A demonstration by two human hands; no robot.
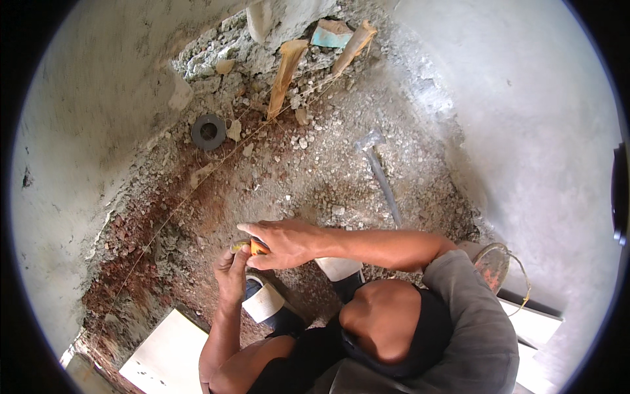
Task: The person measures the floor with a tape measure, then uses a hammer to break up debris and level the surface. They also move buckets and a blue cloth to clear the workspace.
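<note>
One small orange object [260, 247] with dark markings, by its look a tape measure, sits at the centre of my view, held above the rubble floor [315, 171]. I see the right hand [285, 244] closed around it, forefinger pointing out past it to the left, while the left hand [231, 268] pinches a yellowish strip [238, 247] just beside it; the two hands are close together, though I cannot tell whether they touch. Below them I make out footwear with a broad white strap [264, 302]. Beyond the hands a hammer [380, 172] lies on the rubble, its handle toward the right forearm. Farther out I have a dark grey ring [209, 132], a thin string [187, 197] running diagonally past two wooden stakes [287, 79], and a turquoise-faced chunk [331, 35]. At lower right stands a bucket [491, 268]; at lower left lies a white panel [167, 351].
</note>
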